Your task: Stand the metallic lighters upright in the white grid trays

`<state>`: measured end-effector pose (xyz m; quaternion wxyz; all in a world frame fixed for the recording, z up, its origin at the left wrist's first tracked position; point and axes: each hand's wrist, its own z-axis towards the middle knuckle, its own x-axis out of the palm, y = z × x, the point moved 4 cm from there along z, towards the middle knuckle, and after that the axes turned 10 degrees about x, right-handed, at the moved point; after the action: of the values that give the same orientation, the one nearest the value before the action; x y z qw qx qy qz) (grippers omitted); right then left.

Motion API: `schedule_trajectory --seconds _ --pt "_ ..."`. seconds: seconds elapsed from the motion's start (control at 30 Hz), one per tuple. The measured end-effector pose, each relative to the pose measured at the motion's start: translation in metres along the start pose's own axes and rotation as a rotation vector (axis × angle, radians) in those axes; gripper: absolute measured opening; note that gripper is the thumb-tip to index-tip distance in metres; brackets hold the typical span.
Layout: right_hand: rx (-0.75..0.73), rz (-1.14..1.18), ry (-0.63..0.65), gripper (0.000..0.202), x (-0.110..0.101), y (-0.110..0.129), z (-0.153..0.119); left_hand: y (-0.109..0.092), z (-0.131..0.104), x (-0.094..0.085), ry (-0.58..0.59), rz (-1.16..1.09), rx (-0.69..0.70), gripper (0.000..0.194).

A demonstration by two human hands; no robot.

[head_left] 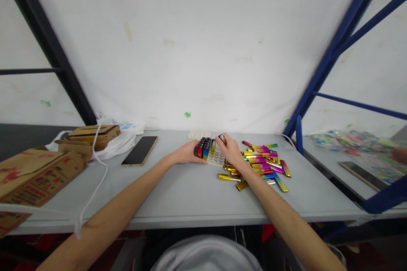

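Note:
A pale tray (215,158) with rows of round-edged slots lies on the table. Upright lighters (205,146) with black tops, in red, blue and gold, stand packed in its left part. My left hand (188,153) curls around the left side of this group, its thumb at the near edge. Over the tray's right part, my right hand (229,149) is closed on a lighter (221,138), of which only a dark, shiny end shows. Beside that hand spreads a loose pile of shiny metallic lighters (262,161) in gold, pink, red, green and blue.
Another pale tray (199,134) lies behind, near the wall. A phone (140,150) rests to the left, by cardboard boxes (41,171) and a white cord (95,148). Blue frame bars (318,78) rise at right; beyond them are another phone (364,175) and a blurred hand (400,155).

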<state>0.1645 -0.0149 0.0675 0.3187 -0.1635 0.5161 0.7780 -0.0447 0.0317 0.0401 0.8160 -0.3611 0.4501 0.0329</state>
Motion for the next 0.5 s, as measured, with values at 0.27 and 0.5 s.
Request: schedule_trajectory --seconds 0.27,0.5 --pt "-0.224 -0.092 0.013 0.037 -0.0064 0.0082 0.0004 -0.0014 -0.0007 -0.0007 -0.013 0.011 0.005 0.081" --pt "-0.127 -0.141 0.032 0.042 -0.0082 -0.0003 0.0025 0.001 -0.001 -0.0003 -0.012 0.015 -0.002 0.082"
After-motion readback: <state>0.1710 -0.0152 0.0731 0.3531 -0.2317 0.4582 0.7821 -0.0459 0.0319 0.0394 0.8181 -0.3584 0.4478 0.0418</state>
